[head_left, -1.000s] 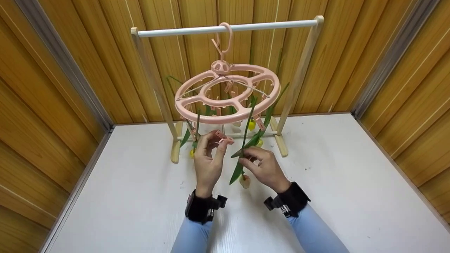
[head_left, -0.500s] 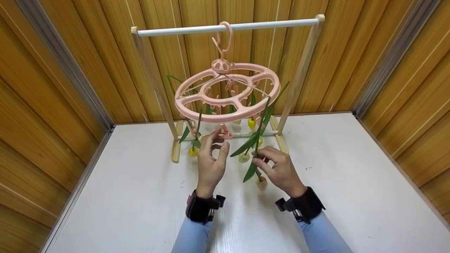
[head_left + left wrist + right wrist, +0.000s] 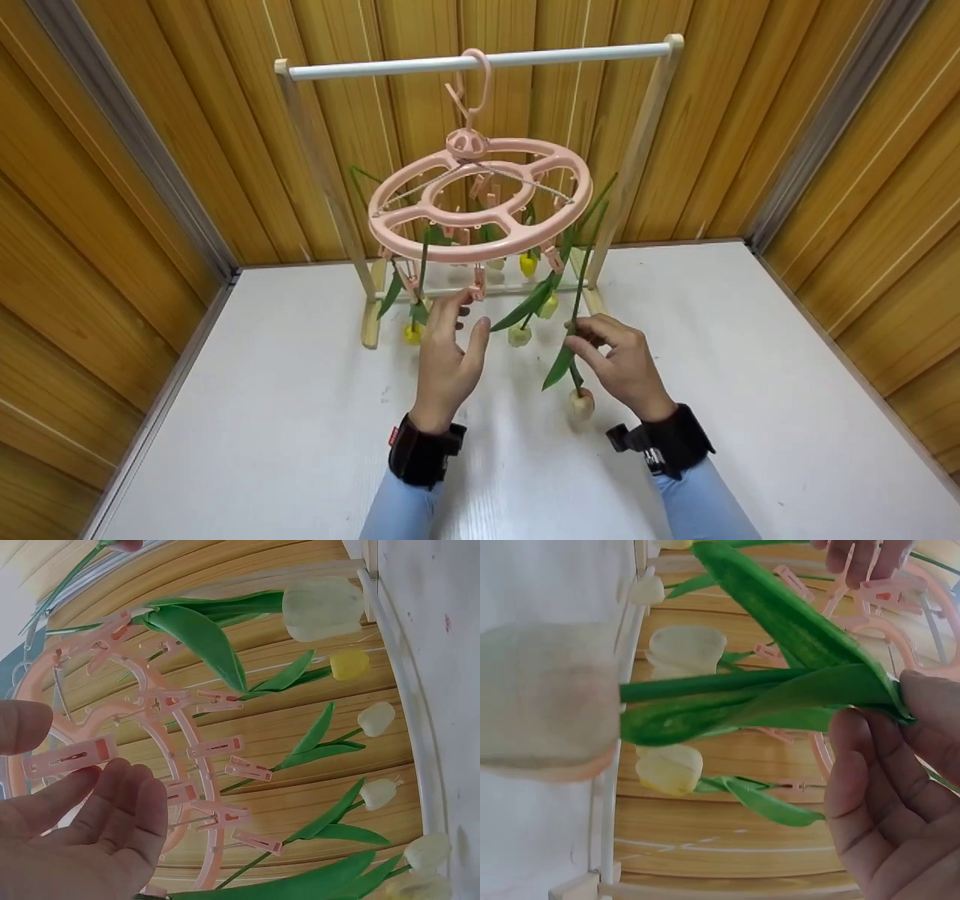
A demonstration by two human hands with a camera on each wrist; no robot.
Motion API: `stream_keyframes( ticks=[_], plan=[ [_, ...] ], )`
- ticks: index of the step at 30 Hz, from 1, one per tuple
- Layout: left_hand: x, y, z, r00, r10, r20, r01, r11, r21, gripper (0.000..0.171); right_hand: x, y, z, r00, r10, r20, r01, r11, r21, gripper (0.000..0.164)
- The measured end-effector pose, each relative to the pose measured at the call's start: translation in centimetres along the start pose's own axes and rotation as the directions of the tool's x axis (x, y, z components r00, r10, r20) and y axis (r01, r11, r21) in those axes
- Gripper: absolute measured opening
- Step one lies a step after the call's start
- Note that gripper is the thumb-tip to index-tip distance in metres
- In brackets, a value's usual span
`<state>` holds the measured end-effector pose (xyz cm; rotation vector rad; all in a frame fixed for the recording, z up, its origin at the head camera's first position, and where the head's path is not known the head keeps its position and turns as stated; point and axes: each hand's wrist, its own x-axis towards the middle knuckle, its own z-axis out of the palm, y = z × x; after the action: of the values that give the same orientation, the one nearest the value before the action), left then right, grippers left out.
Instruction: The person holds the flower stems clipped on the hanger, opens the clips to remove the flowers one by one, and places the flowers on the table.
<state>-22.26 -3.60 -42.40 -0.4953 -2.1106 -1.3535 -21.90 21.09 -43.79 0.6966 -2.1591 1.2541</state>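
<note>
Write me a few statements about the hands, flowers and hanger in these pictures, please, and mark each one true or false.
1. The right hand pinches a pale tulip. True.
2. The left hand grips a second flower. False: the left hand holds no flower; its fingertips are at a pink clip.
3. The round hanger hangs by its hook from a white bar. True.
4. The bloom of the pinched flower points upward. False: it hangs at the lower end, below the hand.
5. A yellow tulip shows below the hanger's ring. True.
</note>
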Motion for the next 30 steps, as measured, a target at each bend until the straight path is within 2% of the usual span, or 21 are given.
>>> stream_keyframes(
  ticks=[4, 9, 20, 25, 30],
  plan=[
    [-0.3, 0.0, -0.3, 1.0, 0.011, 0.012, -0.011, 0.999, 0.04, 0.04, -0.2, 0.2, -0.8, 0.999, 0.035, -0.005, -0.035, 0.999, -0.027, 0.017],
    [-0.7, 0.2, -0.5, 1.0, 0.02, 0.016, -0.02, 0.999, 0.049, 0.041, -0.4, 0.4, -1.8, 0.998, 0.068, 0.002, -0.068, 0.996, -0.064, 0.014],
    [-1.8, 0.7, -0.3, 0.999, 0.045, 0.025, -0.047, 0.995, 0.093, 0.035, -1.0, 0.7, -3.6, 0.993, 0.118, 0.027, -0.115, 0.989, -0.09, 0.017],
    [-2.2, 0.8, 0.1, 0.997, 0.062, 0.037, -0.066, 0.991, 0.118, 0.035, -1.4, 0.7, -4.3, 0.986, 0.167, 0.011, -0.165, 0.981, -0.102, 0.021],
    [-2.4, 0.9, 0.5, 0.995, 0.085, 0.051, -0.092, 0.985, 0.143, 0.035, -1.7, 0.9, -5.2, 0.983, 0.179, -0.027, -0.181, 0.976, -0.117, 0.024]
  ],
)
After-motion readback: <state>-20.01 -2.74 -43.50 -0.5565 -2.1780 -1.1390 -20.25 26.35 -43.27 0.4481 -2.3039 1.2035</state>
